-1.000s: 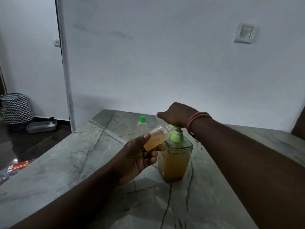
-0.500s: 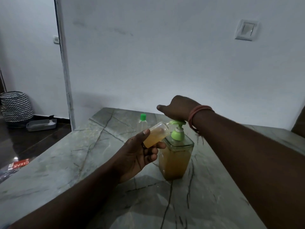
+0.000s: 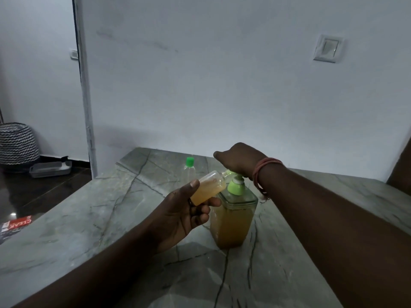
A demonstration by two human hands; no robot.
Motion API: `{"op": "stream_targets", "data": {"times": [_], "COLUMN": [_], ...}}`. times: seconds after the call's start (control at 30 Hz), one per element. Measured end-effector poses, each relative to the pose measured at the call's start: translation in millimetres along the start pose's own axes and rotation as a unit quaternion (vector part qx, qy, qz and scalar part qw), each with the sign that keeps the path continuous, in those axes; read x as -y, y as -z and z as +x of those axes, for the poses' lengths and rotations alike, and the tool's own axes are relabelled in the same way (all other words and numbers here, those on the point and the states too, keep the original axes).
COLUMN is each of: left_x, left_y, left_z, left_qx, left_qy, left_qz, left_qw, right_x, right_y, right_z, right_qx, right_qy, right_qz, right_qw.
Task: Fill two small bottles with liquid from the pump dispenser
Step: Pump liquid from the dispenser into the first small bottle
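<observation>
A square clear pump dispenser [image 3: 232, 221] with amber liquid and a green pump head stands on the marble table [image 3: 111, 218]. My right hand [image 3: 239, 160] rests palm-down on the pump top, fingers extended. My left hand [image 3: 184, 215] grips a small bottle [image 3: 208, 188], tilted, its mouth at the green spout; amber liquid fills most of it. A second small clear bottle [image 3: 188, 171] with a green cap stands upright behind, near the table's far edge.
A white wall with a light switch [image 3: 328, 48] rises just behind the table. On the dark floor at left stand a zigzag-patterned basket [image 3: 17, 142] and a grey tray [image 3: 51, 169]. A red printed packet [image 3: 16, 223] lies on the floor by the table's left edge.
The pump head rose half a second ago and is now pushed part-way down again under my right hand. The small bottle stays at the spout.
</observation>
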State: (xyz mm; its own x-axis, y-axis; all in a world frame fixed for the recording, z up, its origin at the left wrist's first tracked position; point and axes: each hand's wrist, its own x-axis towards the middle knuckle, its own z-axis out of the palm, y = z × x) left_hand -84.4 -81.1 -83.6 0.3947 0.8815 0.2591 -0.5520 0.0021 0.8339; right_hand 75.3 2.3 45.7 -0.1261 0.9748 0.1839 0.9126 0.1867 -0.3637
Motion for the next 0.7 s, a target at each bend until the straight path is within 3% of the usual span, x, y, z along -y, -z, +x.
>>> {"op": "stream_targets", "data": {"times": [0.7], "left_x": [-0.1], "left_y": [1.3], "left_z": [2.2], "left_qx": [0.017], "left_qy": [0.001], "left_qz": [-0.007], "left_qw": [1.0], "right_x": [5.9], "right_y": [8.3], "right_z": [-5.9], "right_qx": [0.005], "right_qy": [0.011], "right_qz": [0.002], "right_qw": [1.0]}}
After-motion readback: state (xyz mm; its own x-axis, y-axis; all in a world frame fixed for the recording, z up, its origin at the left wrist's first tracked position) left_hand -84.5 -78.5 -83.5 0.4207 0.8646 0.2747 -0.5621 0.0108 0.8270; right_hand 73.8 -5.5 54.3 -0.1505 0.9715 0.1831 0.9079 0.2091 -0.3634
